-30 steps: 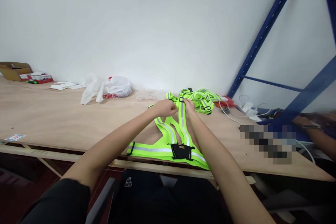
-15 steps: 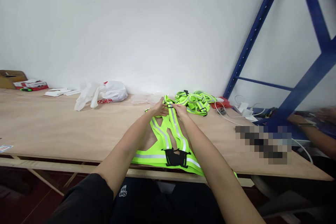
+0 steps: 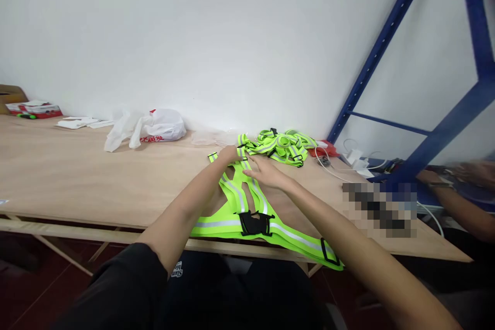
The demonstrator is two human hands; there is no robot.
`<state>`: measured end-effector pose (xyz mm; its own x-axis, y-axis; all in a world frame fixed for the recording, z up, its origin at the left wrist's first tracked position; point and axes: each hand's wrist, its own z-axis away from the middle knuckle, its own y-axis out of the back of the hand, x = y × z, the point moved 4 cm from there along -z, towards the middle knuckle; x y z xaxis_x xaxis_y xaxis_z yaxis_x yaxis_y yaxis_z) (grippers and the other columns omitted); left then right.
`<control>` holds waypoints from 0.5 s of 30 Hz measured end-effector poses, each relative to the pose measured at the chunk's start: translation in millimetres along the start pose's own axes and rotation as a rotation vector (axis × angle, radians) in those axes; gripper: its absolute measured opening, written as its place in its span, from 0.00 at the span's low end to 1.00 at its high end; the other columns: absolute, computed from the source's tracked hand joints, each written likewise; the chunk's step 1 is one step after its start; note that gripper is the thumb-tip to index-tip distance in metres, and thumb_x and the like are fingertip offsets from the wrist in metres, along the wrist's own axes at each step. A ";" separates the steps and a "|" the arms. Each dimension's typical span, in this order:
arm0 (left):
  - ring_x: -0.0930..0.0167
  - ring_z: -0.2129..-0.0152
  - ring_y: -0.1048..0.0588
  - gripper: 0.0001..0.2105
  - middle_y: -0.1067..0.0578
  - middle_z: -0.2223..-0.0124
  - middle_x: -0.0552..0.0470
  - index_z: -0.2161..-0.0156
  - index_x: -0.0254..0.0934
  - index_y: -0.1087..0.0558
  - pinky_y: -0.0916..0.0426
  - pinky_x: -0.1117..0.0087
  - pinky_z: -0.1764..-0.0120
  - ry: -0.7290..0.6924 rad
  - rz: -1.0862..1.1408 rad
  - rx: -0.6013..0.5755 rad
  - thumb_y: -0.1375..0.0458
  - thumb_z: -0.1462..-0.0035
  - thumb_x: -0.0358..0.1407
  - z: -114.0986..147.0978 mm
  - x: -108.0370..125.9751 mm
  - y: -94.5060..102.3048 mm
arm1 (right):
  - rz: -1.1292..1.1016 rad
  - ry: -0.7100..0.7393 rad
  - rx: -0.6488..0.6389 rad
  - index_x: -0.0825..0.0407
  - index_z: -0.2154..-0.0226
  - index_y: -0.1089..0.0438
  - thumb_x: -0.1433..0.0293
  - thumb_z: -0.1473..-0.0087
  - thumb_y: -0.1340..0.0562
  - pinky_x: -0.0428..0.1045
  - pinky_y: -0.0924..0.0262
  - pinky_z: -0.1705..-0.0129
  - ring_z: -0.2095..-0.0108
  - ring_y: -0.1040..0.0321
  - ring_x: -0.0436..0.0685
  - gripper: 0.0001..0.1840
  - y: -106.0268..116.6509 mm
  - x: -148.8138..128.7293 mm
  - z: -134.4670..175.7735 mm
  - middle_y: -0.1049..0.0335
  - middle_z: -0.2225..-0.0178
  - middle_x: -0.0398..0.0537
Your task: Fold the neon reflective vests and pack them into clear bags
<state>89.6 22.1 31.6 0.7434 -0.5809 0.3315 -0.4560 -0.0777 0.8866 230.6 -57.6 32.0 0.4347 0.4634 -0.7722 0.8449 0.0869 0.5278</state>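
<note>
A neon-yellow reflective vest (image 3: 235,193) made of straps with silver stripes lies spread on the table before me. Its black buckle (image 3: 255,223) is near the front edge, and a black slider (image 3: 328,251) sits on the right-hand strap. My left hand (image 3: 229,154) is closed at the upper strap beside a small slider; its fingers are partly hidden. Close by, my right hand (image 3: 266,172) lies over the same strap, fingers stretched out and thumb apart. Behind my hands is a tangled pile of similar straps (image 3: 288,145).
A white plastic bag (image 3: 168,125) and flat white papers (image 3: 79,122) lie along the wall, left. A red-and-white box (image 3: 36,109) is farther left. White cables, a red bag (image 3: 328,148) and a blue metal frame (image 3: 381,49) are at right. Another person's arm (image 3: 460,205) shows there.
My right hand has moved slightly down the strap and its fingers have spread. My left hand has closed at the upper strap. The view has shifted, and the vest's right strap now shows more fully.
</note>
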 end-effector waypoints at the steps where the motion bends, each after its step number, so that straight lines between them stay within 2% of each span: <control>1: 0.62 0.53 0.26 0.17 0.28 0.45 0.45 0.44 0.35 0.30 0.27 0.56 0.52 0.039 -0.026 -0.026 0.42 0.34 0.41 0.7 3.1 3.6 | 0.127 0.061 -0.099 0.49 0.42 0.31 0.56 0.49 0.30 0.60 0.45 0.37 0.40 0.36 0.68 0.34 -1.9 -9.9 15.3 0.32 0.40 0.51; 3: 0.63 0.53 0.25 0.17 0.28 0.46 0.43 0.45 0.35 0.30 0.27 0.56 0.52 0.112 -0.097 -0.088 0.41 0.34 0.40 -0.2 8.7 13.2 | 0.371 0.056 -0.211 0.50 0.35 0.40 0.50 0.41 0.39 0.63 0.48 0.35 0.36 0.41 0.68 0.38 -4.1 -20.7 53.1 0.40 0.34 0.56; 5: 0.60 0.53 0.24 0.15 0.25 0.49 0.41 0.48 0.33 0.28 0.28 0.56 0.52 0.157 -0.164 -0.144 0.41 0.35 0.39 3.8 15.4 24.4 | 0.534 0.046 -0.289 0.51 0.31 0.47 0.47 0.40 0.41 0.63 0.48 0.34 0.33 0.47 0.68 0.43 -6.9 -24.6 94.1 0.48 0.31 0.59; 7: 0.57 0.52 0.24 0.14 0.23 0.53 0.39 0.50 0.33 0.27 0.30 0.57 0.50 0.156 -0.218 -0.192 0.41 0.36 0.39 23.6 25.6 33.6 | 0.651 0.085 -0.299 0.50 0.30 0.50 0.47 0.38 0.43 0.62 0.46 0.35 0.32 0.49 0.67 0.42 -9.6 -23.3 129.5 0.50 0.30 0.58; 10: 0.57 0.50 0.25 0.17 0.23 0.49 0.41 0.45 0.37 0.30 0.32 0.56 0.47 0.025 -0.247 -0.215 0.46 0.33 0.43 92.7 48.7 40.7 | 0.807 0.174 -0.252 0.48 0.31 0.48 0.49 0.37 0.44 0.64 0.42 0.37 0.33 0.45 0.68 0.38 -13.4 -12.4 163.2 0.47 0.31 0.57; 12: 0.56 0.46 0.28 0.19 0.27 0.43 0.39 0.41 0.37 0.32 0.34 0.53 0.44 -0.211 -0.224 -0.142 0.49 0.32 0.43 155.9 67.0 43.6 | 0.903 0.249 -0.189 0.47 0.31 0.47 0.54 0.35 0.45 0.65 0.41 0.39 0.34 0.44 0.69 0.34 -12.7 -3.9 175.2 0.45 0.32 0.56; 15: 0.57 0.36 0.38 0.22 0.37 0.32 0.45 0.36 0.45 0.37 0.43 0.49 0.36 -0.371 -0.180 -0.133 0.46 0.33 0.42 241.8 69.3 41.6 | 1.021 0.369 -0.074 0.47 0.31 0.48 0.60 0.35 0.45 0.66 0.41 0.40 0.36 0.40 0.69 0.33 -1.3 4.9 190.1 0.41 0.34 0.56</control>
<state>3.8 -217.3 13.4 0.5677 -0.8217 0.0510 -0.2504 -0.1134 0.9615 290.9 -223.0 -39.7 0.7904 0.5822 0.1904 0.1115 -0.4424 0.8899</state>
